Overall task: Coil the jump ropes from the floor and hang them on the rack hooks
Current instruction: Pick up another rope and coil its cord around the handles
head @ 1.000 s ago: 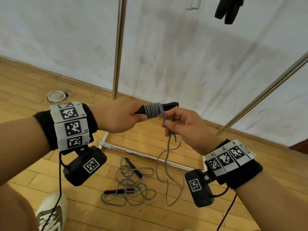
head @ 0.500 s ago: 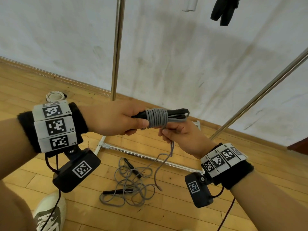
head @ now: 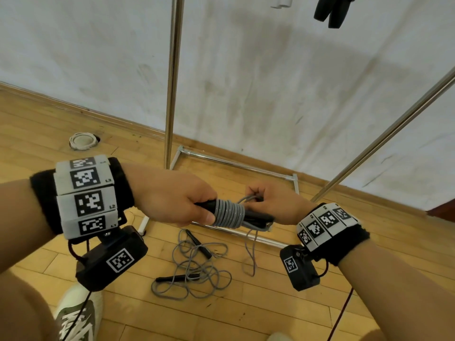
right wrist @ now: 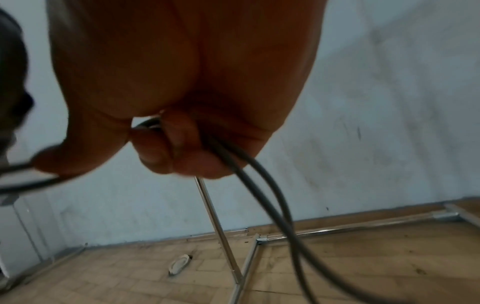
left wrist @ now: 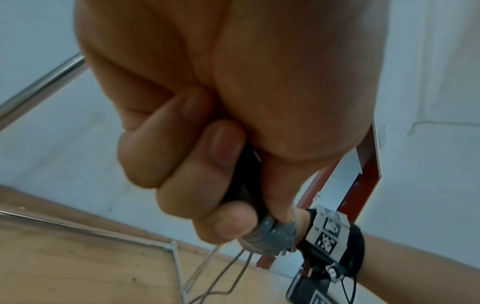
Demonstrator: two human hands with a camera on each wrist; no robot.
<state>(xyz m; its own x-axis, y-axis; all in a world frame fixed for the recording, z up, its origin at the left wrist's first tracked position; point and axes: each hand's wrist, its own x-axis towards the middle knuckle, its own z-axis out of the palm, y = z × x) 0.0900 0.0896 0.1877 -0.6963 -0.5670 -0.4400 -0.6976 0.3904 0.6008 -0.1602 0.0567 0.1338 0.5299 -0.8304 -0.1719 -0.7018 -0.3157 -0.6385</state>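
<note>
My left hand point(head: 187, 205) grips the black handles point(head: 256, 216) of a grey jump rope, whose cord is wound in tight turns point(head: 229, 212) around them. In the left wrist view the fingers point(left wrist: 197, 181) curl round the handles just above the grey turns point(left wrist: 272, 236). My right hand point(head: 268, 200) pinches the doubled loose cord point(right wrist: 259, 185) just behind the coil. The free end point(head: 250, 254) hangs down toward the floor. A second grey rope point(head: 194, 269) with black handles lies tangled on the wooden floor below my hands.
The chrome rack's upright pole point(head: 173, 82) and base frame point(head: 236, 163) stand against the white wall. A slanted chrome bar point(head: 384, 136) crosses at right. Black handles point(head: 332, 9) hang at the top. A white round cap point(head: 82, 141) lies on the floor; my shoe point(head: 78, 313) is bottom left.
More turns of cord are wound on the handles and the hanging tail has grown shorter. My right hand has moved from the front of the handles to behind the coil.
</note>
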